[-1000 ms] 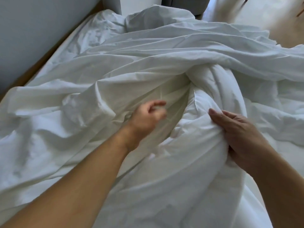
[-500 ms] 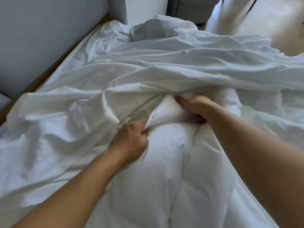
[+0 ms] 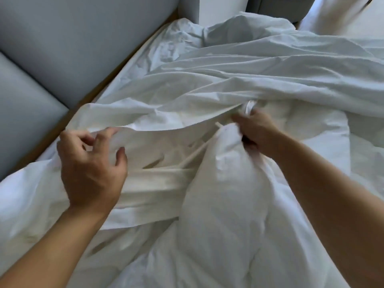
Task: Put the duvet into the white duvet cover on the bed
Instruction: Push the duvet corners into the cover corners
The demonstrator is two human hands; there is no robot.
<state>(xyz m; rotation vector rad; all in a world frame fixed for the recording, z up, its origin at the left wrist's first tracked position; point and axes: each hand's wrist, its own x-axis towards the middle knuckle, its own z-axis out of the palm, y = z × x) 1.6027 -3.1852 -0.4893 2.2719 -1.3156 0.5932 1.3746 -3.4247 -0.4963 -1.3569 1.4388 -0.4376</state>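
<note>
The thin white duvet cover (image 3: 218, 88) lies crumpled across the bed, its opening facing me with the upper hem lifted. The puffy white duvet (image 3: 224, 204) runs from the lower middle up into that opening. My right hand (image 3: 256, 132) grips a bunched corner of the duvet just under the cover's upper hem. My left hand (image 3: 91, 169) hovers at the left end of the opening, fingers spread and loosely curled, fingertips touching the hem and holding nothing. The far parts of the duvet inside the cover are hidden.
A grey padded headboard (image 3: 62, 48) runs along the left side of the bed, with a wooden strip at its foot. A white cabinet (image 3: 222, 7) stands past the far end. Light floor (image 3: 342, 17) shows at the top right.
My left hand let go of the fabric in the middle and moved left to the cover's hem. The opening gapes wider. My right hand keeps its grip on the duvet corner at the opening.
</note>
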